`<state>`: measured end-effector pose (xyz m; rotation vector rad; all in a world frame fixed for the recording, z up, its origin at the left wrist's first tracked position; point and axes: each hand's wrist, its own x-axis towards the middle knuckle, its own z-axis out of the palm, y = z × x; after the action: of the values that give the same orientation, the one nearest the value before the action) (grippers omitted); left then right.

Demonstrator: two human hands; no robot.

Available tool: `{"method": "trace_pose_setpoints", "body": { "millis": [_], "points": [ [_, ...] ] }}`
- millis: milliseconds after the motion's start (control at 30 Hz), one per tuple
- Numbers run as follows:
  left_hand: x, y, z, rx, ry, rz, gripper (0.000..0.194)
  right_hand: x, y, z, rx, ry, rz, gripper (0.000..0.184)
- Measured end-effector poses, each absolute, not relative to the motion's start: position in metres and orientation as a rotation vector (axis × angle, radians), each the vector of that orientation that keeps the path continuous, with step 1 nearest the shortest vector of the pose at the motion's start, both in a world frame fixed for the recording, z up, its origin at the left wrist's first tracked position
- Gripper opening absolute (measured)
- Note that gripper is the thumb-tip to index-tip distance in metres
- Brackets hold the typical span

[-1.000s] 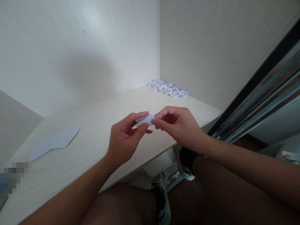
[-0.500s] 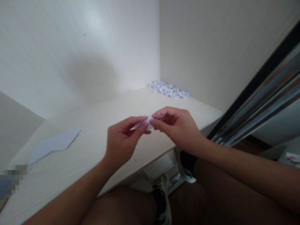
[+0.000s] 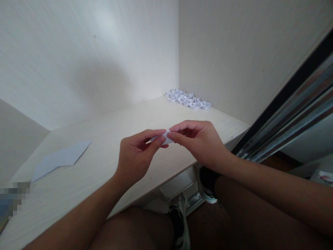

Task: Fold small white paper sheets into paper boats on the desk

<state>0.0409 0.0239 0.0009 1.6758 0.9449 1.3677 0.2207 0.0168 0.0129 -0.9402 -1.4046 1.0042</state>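
Note:
A small folded piece of white paper (image 3: pixel 167 139) is pinched between my two hands above the front part of the white shelf board (image 3: pixel 109 156). My left hand (image 3: pixel 137 151) grips its left side, thumb on top and fingers behind. From the right, the thumb and index finger of my right hand (image 3: pixel 199 140) press on the upper right part of it. Fingers cover much of the paper, so its full shape is hidden. To the left of my hands, flat on the board, are sheets of white paper (image 3: pixel 62 156).
A cluster of small folded white paper pieces (image 3: pixel 186 99) lies in the back corner against the walls. A black-edged sliding door frame (image 3: pixel 260 128) stands at the right. My legs and shoes (image 3: pixel 180 222) are below the board's front edge. A blurred-out object (image 3: pixel 11 201) sits at far left.
Both hands stay almost in place on the folded paper. My right thumb has shifted slightly on it, and a bit more of its lower edge shows. The view has moved slightly.

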Motion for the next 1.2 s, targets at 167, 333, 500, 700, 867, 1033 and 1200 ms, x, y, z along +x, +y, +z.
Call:
{"method": "trace_pose_setpoints", "body": {
  "millis": [167, 333, 500, 700, 867, 1033, 1200],
  "points": [
    [0.041, 0.023, 0.004, 1.725, 0.959, 1.315, 0.013, 0.224, 0.017, 0.012, -0.939, -1.406, 1.032, 0.023],
    [0.039, 0.022, 0.004, 1.739, 0.923, 1.345, 0.01, 0.224, 0.015, 0.014, -0.915, -1.398, 1.098, 0.029],
    [0.038, 0.023, 0.001, 1.766, 0.977, 1.343, 0.009, 0.224, 0.014, 0.014, -0.856, -1.385, 1.186, 0.033],
    [0.039, 0.023, 0.004, 1.766, 0.98, 1.33, 0.008, 0.226, 0.014, 0.014, -0.856, -1.402, 1.199, 0.032],
    [0.04, 0.023, 0.003, 1.752, 0.975, 1.312, 0.008, 0.227, 0.014, 0.013, -0.866, -1.405, 1.249, 0.031],
    [0.04, 0.025, 0.001, 1.612, 0.944, 1.261, 0.016, 0.229, 0.017, 0.01, -0.919, -1.446, 1.202, 0.027],
    [0.04, 0.033, -0.003, 1.415, 0.907, 1.277, 0.023, 0.235, 0.02, 0.009, -1.023, -1.46, 1.041, 0.021]
  ]
}}
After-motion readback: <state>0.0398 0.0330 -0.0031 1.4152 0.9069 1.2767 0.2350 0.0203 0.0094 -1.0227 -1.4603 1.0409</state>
